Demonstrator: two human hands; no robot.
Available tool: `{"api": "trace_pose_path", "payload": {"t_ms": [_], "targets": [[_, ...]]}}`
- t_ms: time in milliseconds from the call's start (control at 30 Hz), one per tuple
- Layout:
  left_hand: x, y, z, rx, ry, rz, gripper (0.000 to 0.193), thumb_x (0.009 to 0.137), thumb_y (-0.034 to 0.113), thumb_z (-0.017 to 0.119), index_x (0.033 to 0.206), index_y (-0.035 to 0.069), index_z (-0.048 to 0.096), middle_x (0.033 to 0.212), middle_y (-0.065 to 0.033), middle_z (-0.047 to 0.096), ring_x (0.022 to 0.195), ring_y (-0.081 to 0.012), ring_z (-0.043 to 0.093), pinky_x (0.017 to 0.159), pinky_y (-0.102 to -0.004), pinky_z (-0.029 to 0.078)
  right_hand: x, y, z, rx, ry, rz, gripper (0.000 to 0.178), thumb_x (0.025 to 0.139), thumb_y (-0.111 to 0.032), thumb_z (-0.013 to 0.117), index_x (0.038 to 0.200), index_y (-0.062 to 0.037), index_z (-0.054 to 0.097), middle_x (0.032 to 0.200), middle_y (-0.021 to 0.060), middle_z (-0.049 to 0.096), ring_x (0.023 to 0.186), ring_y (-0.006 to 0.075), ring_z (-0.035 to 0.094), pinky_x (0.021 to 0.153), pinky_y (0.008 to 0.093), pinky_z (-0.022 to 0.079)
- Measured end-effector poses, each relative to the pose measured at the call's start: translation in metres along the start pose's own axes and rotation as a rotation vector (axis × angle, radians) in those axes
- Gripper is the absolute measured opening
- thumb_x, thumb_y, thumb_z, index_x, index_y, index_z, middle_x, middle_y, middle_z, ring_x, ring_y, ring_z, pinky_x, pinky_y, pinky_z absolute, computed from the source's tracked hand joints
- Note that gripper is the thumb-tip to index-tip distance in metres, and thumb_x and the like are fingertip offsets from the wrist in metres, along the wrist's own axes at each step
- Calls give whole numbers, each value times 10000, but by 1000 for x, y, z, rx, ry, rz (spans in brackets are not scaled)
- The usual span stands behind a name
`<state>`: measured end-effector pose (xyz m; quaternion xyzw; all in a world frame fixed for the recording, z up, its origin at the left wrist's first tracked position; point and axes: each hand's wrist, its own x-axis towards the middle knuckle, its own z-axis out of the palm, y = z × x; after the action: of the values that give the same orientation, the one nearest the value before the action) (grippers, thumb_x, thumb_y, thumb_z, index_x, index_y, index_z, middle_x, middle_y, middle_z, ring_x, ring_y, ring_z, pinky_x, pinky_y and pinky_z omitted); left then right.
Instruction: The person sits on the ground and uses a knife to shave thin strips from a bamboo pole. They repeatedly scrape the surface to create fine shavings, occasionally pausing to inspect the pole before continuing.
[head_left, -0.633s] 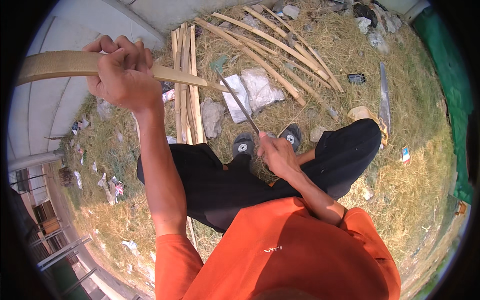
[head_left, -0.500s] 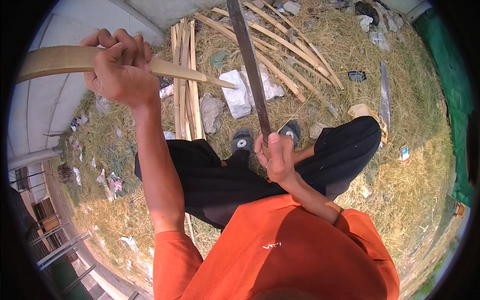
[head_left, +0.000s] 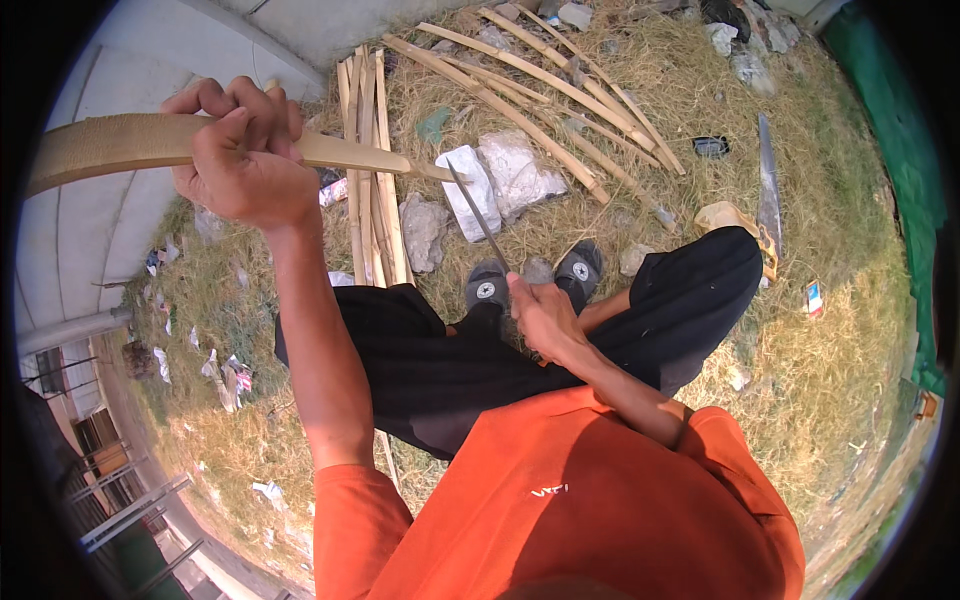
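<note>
My left hand [head_left: 245, 155] is closed around a pale split bamboo strip [head_left: 110, 142], raised at the left. The strip runs rightward to a thinner, notched tip, which appears over a white stone block [head_left: 470, 212] on the grass. In front of my lap, my right hand [head_left: 548, 318] grips a long dark machete [head_left: 478, 215], its handle hidden in my fingers. The blade slants up and left, its far end close to the bamboo's tip; whether they touch, I cannot tell.
Long bamboo strips [head_left: 390, 190] lie left of the stones, and more bamboo strips [head_left: 560, 75] beyond them. A large flat blade [head_left: 768, 185] rests in the dry grass near my right knee. Rough stones [head_left: 425, 232] and litter surround my sandalled feet. A green sheet [head_left: 895, 180] borders the right.
The machete has swung down and left from a raised position, bringing its end to the bamboo's tip. My right hand has turned with it; my left hand and the strip have shifted only slightly.
</note>
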<state>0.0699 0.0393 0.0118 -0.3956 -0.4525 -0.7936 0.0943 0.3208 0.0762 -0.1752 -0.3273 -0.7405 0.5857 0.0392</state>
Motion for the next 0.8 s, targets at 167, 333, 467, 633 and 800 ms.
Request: {"api": "trace_pose_path", "payload": {"t_ms": [167,333,467,633,800], "targets": [[-7,-2,-5,-35,18,-36,173,748,5,424,918,-29,420,690,-49,296,487,-97,281,370,-243,274,-22,-43,-17,379,69,-244,639,1004,-511,381,632,-12,525,483,80,490,440,196,519,495,349,414],[-1,-3,5,72,111,15,115,750,6,439,861,-3,409,639,-20,290,479,-86,279,375,-236,240,1,15,40,170,41,136,626,1007,-514,381,628,-31,498,490,6,444,409,97,422,391,258,303],[-4,-2,5,149,228,63,82,755,11,451,810,21,391,596,-9,320,457,-75,284,375,-240,230,-7,1,21,443,97,30,629,1008,-520,369,663,-11,506,483,13,438,403,95,408,390,255,295],[-7,2,20,319,322,117,73,779,33,453,782,37,381,564,-11,348,431,-70,293,378,-239,232,-6,-2,30,387,114,-223,636,1009,-525,351,661,-15,503,474,17,438,409,98,422,392,261,303],[-7,-5,19,353,361,130,56,792,40,456,778,32,402,533,1,338,432,-72,309,385,-232,247,11,3,31,313,159,-33,646,1016,-514,336,624,-23,488,461,18,419,404,116,445,406,283,329]]}}
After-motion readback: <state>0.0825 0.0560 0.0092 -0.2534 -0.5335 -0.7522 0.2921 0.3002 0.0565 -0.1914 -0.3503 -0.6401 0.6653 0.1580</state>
